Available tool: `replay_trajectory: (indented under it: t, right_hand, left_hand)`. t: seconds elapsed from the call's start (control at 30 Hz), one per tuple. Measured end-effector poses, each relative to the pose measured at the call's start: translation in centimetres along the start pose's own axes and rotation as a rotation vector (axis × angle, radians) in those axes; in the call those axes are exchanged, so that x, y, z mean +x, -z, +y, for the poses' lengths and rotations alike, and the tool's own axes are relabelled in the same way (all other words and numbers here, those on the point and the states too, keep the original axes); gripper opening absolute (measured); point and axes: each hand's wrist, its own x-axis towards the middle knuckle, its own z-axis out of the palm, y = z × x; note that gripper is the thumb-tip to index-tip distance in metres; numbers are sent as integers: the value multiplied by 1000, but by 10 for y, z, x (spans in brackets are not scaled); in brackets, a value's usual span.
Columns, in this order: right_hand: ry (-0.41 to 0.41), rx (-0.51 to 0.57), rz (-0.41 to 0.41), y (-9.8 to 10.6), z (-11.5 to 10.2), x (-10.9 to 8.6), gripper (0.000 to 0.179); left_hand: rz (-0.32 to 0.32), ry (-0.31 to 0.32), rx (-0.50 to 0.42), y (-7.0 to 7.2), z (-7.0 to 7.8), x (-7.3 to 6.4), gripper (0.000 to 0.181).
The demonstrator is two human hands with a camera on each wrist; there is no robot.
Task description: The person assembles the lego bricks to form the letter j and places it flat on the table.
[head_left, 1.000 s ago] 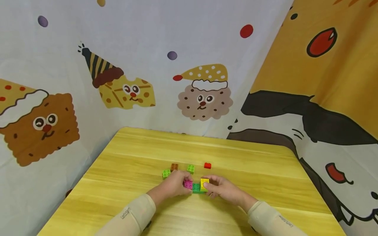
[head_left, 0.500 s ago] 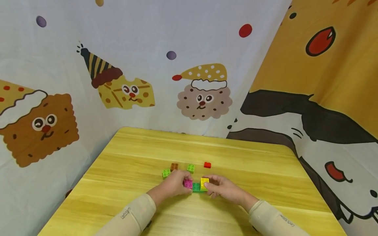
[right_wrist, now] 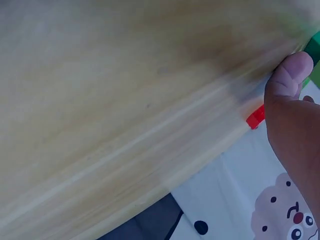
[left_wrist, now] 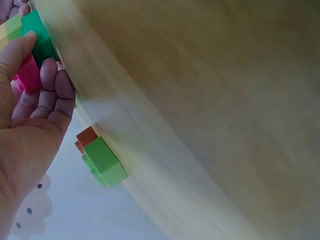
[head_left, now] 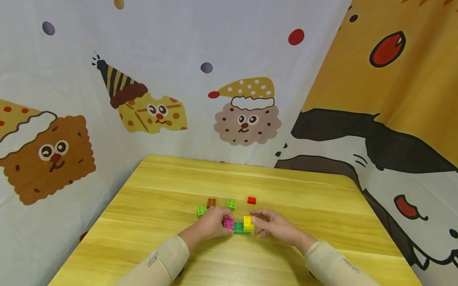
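A dark green toy building brick (head_left: 237, 227) lies near the middle of the table, with a yellow brick (head_left: 248, 222) on its right end. At its left end is a magenta brick (head_left: 228, 223), which my left hand (head_left: 214, 223) pinches between thumb and fingers; the left wrist view shows the thumb reaching onto the green brick (left_wrist: 40, 37) too. My right hand (head_left: 273, 227) is at the right side of the yellow brick, its thumb tip at the brick's edge and its fingers loosely bent. In the right wrist view, the right thumb (right_wrist: 295, 70) is beside the green brick's end.
Behind the hands lie a brown brick (head_left: 211, 202), a lime green brick (head_left: 231, 204) and a red brick (head_left: 252, 200). Another lime green brick (head_left: 202, 211) sits just left of my left hand. A printed curtain (head_left: 171, 47) hangs beyond the wooden table (head_left: 171, 178).
My right hand has shifted slightly right, and its thumb has slid off the yellow brick's face to the edge. The left hand keeps its grip on the magenta brick.
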Motion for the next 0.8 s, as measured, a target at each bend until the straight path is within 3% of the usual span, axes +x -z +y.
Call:
replay_trajectory:
  t: [0.43, 0.8]
  right_hand:
    - [29, -99, 142, 30, -8, -2, 67]
    - [24, -394, 312, 44, -12, 13, 52]
  left_hand:
    - [-4, 28, -3, -2, 0, -2, 28]
    - [0, 33, -13, -2, 1, -1, 30]
